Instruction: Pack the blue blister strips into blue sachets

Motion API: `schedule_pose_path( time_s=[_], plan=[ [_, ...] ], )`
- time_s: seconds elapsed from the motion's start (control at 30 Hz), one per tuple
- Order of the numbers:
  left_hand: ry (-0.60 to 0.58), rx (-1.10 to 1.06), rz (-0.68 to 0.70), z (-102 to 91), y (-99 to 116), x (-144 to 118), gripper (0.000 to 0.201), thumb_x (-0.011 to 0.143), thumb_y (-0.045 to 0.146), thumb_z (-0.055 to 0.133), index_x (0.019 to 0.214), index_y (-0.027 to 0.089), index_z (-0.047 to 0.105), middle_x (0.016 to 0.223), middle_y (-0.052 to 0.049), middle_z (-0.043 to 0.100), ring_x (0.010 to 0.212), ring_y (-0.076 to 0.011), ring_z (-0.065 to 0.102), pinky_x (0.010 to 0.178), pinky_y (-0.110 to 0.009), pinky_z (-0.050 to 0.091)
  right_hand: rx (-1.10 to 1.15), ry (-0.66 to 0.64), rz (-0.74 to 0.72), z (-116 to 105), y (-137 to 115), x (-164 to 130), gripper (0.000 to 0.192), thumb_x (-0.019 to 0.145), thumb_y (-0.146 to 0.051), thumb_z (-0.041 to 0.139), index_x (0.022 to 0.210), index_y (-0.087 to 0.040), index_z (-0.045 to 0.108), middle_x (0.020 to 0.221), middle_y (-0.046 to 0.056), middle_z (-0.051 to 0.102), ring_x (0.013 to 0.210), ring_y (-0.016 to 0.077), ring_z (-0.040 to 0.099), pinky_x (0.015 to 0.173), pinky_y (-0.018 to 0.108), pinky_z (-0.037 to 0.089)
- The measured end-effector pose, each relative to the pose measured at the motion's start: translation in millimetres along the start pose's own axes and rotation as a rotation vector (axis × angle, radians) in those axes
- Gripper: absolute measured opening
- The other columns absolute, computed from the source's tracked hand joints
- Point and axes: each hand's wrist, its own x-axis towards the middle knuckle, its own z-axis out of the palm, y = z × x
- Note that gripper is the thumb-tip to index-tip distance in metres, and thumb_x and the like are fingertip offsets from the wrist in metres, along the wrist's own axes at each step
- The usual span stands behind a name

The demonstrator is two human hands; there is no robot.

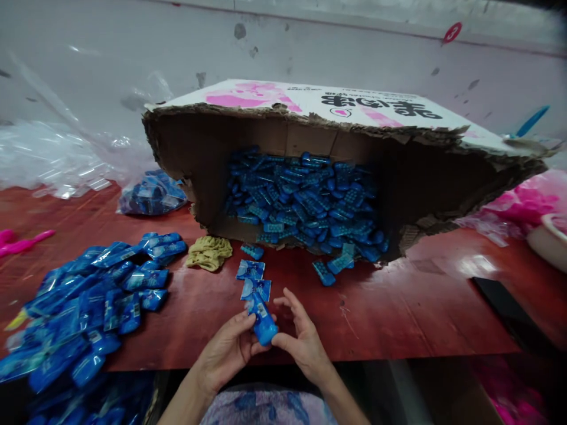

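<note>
My left hand [231, 349] is closed on a small blue bottle-shaped plastic piece [264, 323], its thumb on one side and the fingers underneath. A pale printed patch shows on the piece's upper face. My right hand [303, 339] is at its right, the thumb by the rounded lower end and the other fingers spread apart. Just beyond the narrow end lie two flat blue printed cards or packets, a nearer one [261, 289] and a farther one [250, 270]. One loose blue piece [252, 251] rests behind them, and two more [324, 273] lie to the right.
A torn cardboard box [425, 227] on its side opens toward me, full of blue pieces [301, 200]. Wrapped blue packets [95, 295] are heaped left, near a yellowish cloth bundle [209, 252]. A black flat object [505, 307] lies right. Clear plastic bags [57, 159] stand at the back left.
</note>
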Motion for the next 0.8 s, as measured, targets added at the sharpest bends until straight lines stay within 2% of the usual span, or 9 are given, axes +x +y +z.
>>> schedule_pose_path(
  time_s=[0.07,0.17,0.27,0.33,0.5,0.63,0.73,0.8],
  plan=[
    [-0.086,0.027,-0.051,0.0,3,0,0.019,0.075,0.016,0.057,0.093,0.011,0.061,0.083,-0.013,0.069,0.08,-0.0241,0.066,0.067,-0.033,0.051,-0.001,-0.065,0.023,-3,-3,2,0.081,0.062,-0.012,0.071,0.131,-0.033,0.034,0.127,0.001,0.047,0.117,0.0194,0.043,0.099,0.036,0.034],
    [-0.174,0.036,-0.081,-1.1,5,2,0.025,0.073,0.014,0.058,0.098,0.011,0.061,0.083,-0.014,0.069,0.084,-0.0265,0.065,0.07,-0.034,0.05,0.02,-0.187,0.042,-7,-6,5,0.092,0.057,-0.01,0.074,0.133,-0.035,0.028,0.135,0.002,0.039,0.124,0.0205,0.035,0.098,0.037,0.034],
    [-0.234,0.024,-0.088,-1.2,5,4,0.03,0.07,0.015,0.061,0.1,0.01,0.061,0.083,-0.015,0.069,0.084,-0.0266,0.065,0.072,-0.034,0.049,0.045,-0.256,0.08,-10,-4,7,0.094,0.056,-0.011,0.075,0.133,-0.036,0.027,0.137,0.002,0.035,0.126,0.0213,0.033,0.096,0.037,0.036],
    [-0.249,0.012,-0.087,-0.4,4,5,0.029,0.069,0.016,0.063,0.098,0.009,0.062,0.083,-0.015,0.069,0.083,-0.0257,0.065,0.073,-0.033,0.049,0.069,-0.278,0.097,-11,-1,8,0.091,0.057,-0.012,0.075,0.132,-0.037,0.03,0.135,0.002,0.038,0.124,0.0212,0.036,0.095,0.037,0.037],
    [-0.126,-0.024,-0.026,3.6,-6,4,0.021,0.065,0.019,0.068,0.084,0.009,0.066,0.075,-0.011,0.07,0.072,-0.0199,0.066,0.069,-0.026,0.05,0.13,-0.233,0.073,-5,4,7,0.078,0.064,-0.018,0.071,0.13,-0.036,0.034,0.122,0.001,0.05,0.112,0.02,0.048,0.09,0.035,0.041],
    [-0.044,-0.064,0.03,8.6,-17,3,0.017,0.069,0.022,0.065,0.082,0.011,0.067,0.075,-0.009,0.07,0.069,-0.0171,0.065,0.069,-0.028,0.051,0.078,-0.215,0.028,-1,3,7,0.068,0.072,-0.024,0.064,0.132,-0.032,0.032,0.12,0.003,0.053,0.106,0.0195,0.052,0.089,0.035,0.042],
    [0.023,-0.121,0.078,6.8,-13,0,0.017,0.074,0.021,0.059,0.088,0.014,0.065,0.083,-0.009,0.07,0.077,-0.0208,0.065,0.073,-0.035,0.051,-0.075,-0.206,-0.029,-2,1,10,0.061,0.077,-0.024,0.059,0.131,-0.031,0.034,0.12,0.003,0.053,0.103,0.0188,0.053,0.089,0.035,0.042],
    [0.152,-0.225,0.179,-1.8,2,-4,0.014,0.077,0.022,0.054,0.083,0.017,0.065,0.082,-0.007,0.071,0.078,-0.0225,0.065,0.074,-0.039,0.051,-0.285,-0.145,-0.094,-4,0,16,0.049,0.079,-0.021,0.057,0.125,-0.03,0.044,0.115,0.003,0.054,0.1,0.0177,0.053,0.089,0.033,0.041]
  ],
)
